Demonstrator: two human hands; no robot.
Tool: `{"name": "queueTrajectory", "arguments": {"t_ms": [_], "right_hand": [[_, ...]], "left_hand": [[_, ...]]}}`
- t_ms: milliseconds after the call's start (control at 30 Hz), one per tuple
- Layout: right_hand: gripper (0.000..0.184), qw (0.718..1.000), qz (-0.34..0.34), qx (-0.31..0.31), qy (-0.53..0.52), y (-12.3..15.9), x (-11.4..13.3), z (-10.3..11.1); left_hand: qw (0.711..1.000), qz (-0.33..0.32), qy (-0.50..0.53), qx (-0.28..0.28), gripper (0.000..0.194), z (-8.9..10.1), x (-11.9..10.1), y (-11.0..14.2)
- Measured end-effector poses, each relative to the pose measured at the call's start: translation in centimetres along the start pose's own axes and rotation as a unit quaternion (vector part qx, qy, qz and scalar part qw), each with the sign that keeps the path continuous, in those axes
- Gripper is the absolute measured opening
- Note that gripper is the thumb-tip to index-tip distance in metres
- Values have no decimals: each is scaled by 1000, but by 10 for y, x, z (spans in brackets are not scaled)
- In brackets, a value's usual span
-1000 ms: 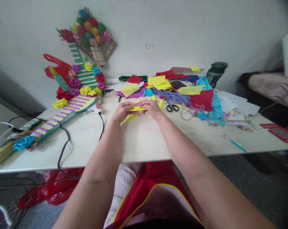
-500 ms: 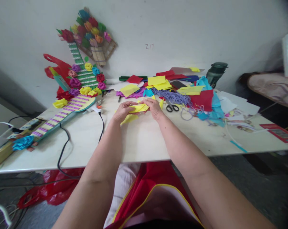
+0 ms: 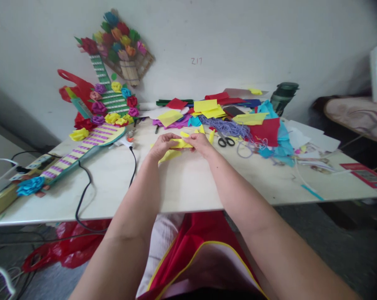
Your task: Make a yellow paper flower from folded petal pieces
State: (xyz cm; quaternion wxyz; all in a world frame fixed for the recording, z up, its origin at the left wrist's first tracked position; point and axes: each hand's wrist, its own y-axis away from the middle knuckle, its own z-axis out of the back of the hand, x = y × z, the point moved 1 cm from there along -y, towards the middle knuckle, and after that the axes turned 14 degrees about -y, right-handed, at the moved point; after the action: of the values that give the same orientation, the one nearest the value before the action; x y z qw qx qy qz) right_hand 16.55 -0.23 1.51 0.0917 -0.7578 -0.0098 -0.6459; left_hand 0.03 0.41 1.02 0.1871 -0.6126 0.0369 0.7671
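A folded piece of yellow crepe paper (image 3: 181, 144) is pinched between my two hands above the white table (image 3: 191, 187). My left hand (image 3: 163, 146) grips its left end, thumb on top. On the other end, the fingers of my right hand (image 3: 199, 142) are closed, and they hide part of the paper. Another yellow piece (image 3: 169, 156) lies on the table just under my left hand. Small yellow scraps (image 3: 211, 136) are just beyond my right hand. Black-handled scissors (image 3: 226, 142) lie to the right of it.
Coloured paper sheets (image 3: 205, 106) and purple yarn (image 3: 227, 127) are heaped at the back. A dark green bottle (image 3: 283, 96) stands behind them on the right. To the left are a guitar-shaped craft (image 3: 88, 146) with paper flowers, a white glue gun (image 3: 122, 143) and its black cord (image 3: 134, 164).
My right hand has shifted slightly left and down, closer to my left hand. Its grip on the yellow paper has changed a little. My left hand has hardly moved.
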Motion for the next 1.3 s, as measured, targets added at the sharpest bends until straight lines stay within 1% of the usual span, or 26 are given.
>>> {"name": "queueTrajectory", "arguments": {"t_ms": [233,333,400,500,567,667,767,900,1067,1167,1300], "right_hand": [[31,1000,-5,-2,-9,-2,-1,2],[27,999,-1,10,35,-1,-1,1],[22,997,10,10,77,-1,-2,0],[15,991,48,4,121,-6,-7,2],[15,989,72,5,132,-10,-11,4],[17,987,84,19,136,-13,-14,6],[20,990,67,32,120,-10,-11,5],[25,995,45,41,83,-5,-5,3],[23,996,33,46,63,-3,-2,2],[23,998,21,43,40,-3,-2,2],[19,998,-5,59,-14,-2,-2,3]], "left_hand": [[1000,22,12,10,31,2,2,-1],[1000,24,9,7,31,1,2,0],[1000,20,2,7,31,0,0,1],[999,33,-21,2,29,-3,-2,2],[998,45,-33,-1,28,-3,-3,3],[999,43,-30,11,27,-2,-2,3],[998,42,-31,19,27,-1,0,2],[997,49,-54,5,32,0,2,1],[998,40,-55,5,34,0,2,1],[998,48,-41,11,34,1,4,1],[998,43,-37,-10,34,3,6,-1]]}}
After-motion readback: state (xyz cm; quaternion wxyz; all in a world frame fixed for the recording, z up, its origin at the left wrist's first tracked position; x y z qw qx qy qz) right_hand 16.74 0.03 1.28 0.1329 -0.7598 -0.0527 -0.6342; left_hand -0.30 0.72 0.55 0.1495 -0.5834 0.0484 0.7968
